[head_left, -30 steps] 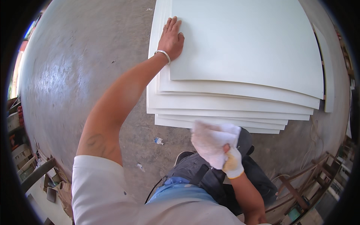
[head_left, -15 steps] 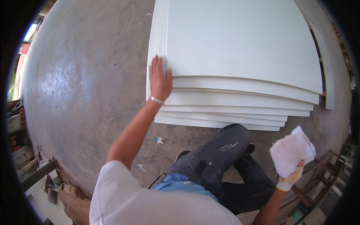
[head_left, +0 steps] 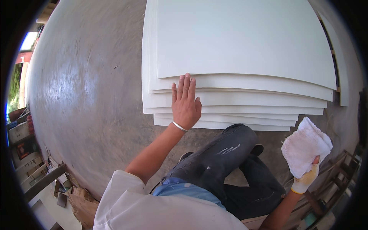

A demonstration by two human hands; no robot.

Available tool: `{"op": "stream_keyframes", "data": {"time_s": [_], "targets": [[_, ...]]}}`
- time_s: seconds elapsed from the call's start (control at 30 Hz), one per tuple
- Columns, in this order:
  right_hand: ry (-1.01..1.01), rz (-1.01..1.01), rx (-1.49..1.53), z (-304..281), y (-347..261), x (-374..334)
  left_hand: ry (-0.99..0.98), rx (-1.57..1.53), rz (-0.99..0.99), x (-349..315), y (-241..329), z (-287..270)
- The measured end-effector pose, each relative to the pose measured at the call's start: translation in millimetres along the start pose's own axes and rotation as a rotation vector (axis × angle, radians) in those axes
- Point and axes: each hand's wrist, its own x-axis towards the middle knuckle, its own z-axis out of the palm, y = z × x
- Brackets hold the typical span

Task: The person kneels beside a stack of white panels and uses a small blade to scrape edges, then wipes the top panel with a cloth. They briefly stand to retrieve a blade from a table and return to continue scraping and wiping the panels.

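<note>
At the far left, a red panel (head_left: 24, 57) carries a small pale mark, too small to make out. Lower on that side, a dark panel (head_left: 26, 148) shows a reddish patch – whether it is lettering or a picture, I cannot tell.

White boards (head_left: 245, 42) lie in an uneven stack on the grey floor (head_left: 96, 115), their near edges stepped like stairs. A long white strip (head_left: 342, 69) lies beside the stack on the right.

The person's left hand (head_left: 186, 104) is bare, with its fingers straight and slightly spread, grasping nothing; the fingertips reach the near edge of the top board, though how firmly they touch I cannot tell. A silver bracelet (head_left: 180, 127) circles the wrist. The right hand (head_left: 308, 177), in a pale glove with a yellow cuff, grips a folded white cloth (head_left: 306, 147), with the thumb against it. The cloth is held to the right of the legs, apart from the boards.

One knee, in dark trousers (head_left: 218, 157) streaked with white, stands in front of the stack and covers part of its lowest edge. Wooden bars (head_left: 315, 203) crowd the lower right; crumpled brown cardboard (head_left: 82, 209) sits at the lower left.
</note>
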Motion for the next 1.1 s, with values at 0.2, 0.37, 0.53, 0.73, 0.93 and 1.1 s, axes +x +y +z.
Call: {"op": "stream_keyframes", "data": {"time_s": [0.2,0.37,0.53,0.73,0.93,1.1], "targets": [[0.045,0.028,-0.03,-6.5,-1.6,-12.6,0.017,0.113,-0.019,5.4,13.3,9.0],[0.108,0.011,-0.039,-13.1,-6.7,-22.8,-0.025,0.172,-0.016,5.9,16.1,3.1],[0.13,0.008,0.026,-22.3,-6.8,-32.8,-0.032,0.174,-0.025,2.6,22.5,2.8],[0.151,-0.043,0.035,-37.8,-4.9,-51.1,-0.028,0.185,-0.003,0.2,27.1,2.4],[0.152,-0.049,0.09,-47.1,-1.5,-69.8,-0.088,0.149,0.013,-1.6,37.4,5.6],[0.193,-0.023,0.164,-60.2,6.0,-78.2,-0.142,0.108,0.142,9.2,51.3,26.0]]}}
